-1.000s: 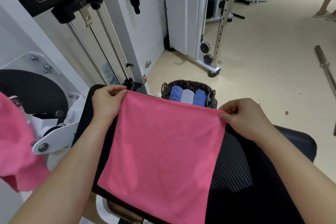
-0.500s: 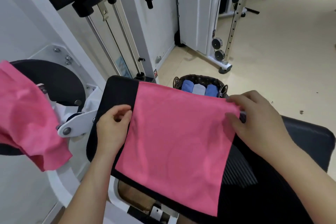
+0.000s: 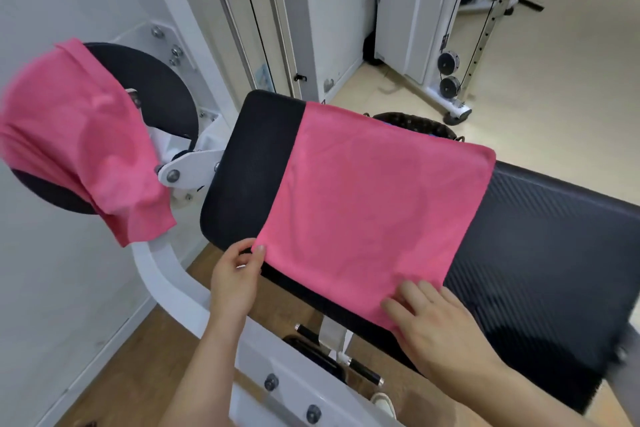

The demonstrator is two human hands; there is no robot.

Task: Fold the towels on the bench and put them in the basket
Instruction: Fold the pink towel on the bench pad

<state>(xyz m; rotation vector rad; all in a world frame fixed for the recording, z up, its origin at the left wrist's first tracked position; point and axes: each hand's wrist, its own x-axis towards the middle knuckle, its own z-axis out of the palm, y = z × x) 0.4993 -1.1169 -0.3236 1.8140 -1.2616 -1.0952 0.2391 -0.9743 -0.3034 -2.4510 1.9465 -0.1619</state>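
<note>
A pink towel (image 3: 374, 198) lies spread flat across the black padded bench (image 3: 540, 246). My left hand (image 3: 237, 276) pinches the towel's near left corner at the bench edge. My right hand (image 3: 429, 322) rests with straight fingers on the towel's near right corner. A dark woven basket (image 3: 415, 123) stands on the floor behind the bench, mostly hidden by the towel's far edge. A second pink towel (image 3: 83, 146) hangs crumpled over a black round pad of the machine at the left.
A white cable machine frame (image 3: 277, 28) with steel rods rises behind the bench. White bench supports (image 3: 194, 308) run under my arms. A pulley rack (image 3: 450, 80) stands on the beige floor at the back right. A white wall closes the left side.
Both hands have moved from the towel's far edge down its sides to the near corners. The towel now lies flat on the bench. The view shifted, hiding most of the basket.
</note>
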